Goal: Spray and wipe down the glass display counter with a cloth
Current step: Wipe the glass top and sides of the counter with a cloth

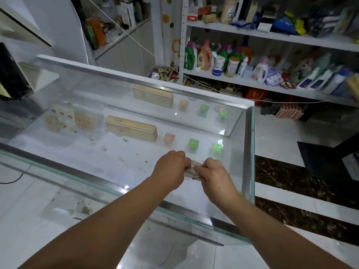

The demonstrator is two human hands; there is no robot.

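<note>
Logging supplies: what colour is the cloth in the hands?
Pale grey-white cloth, bunched between both hands; head view.

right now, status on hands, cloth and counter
Both hands, left and right, shut on the cloth, bunched between them. Cloth over glass counter top, near its right end. Smudges on glass to the left. No spray bottle visible.
</note>
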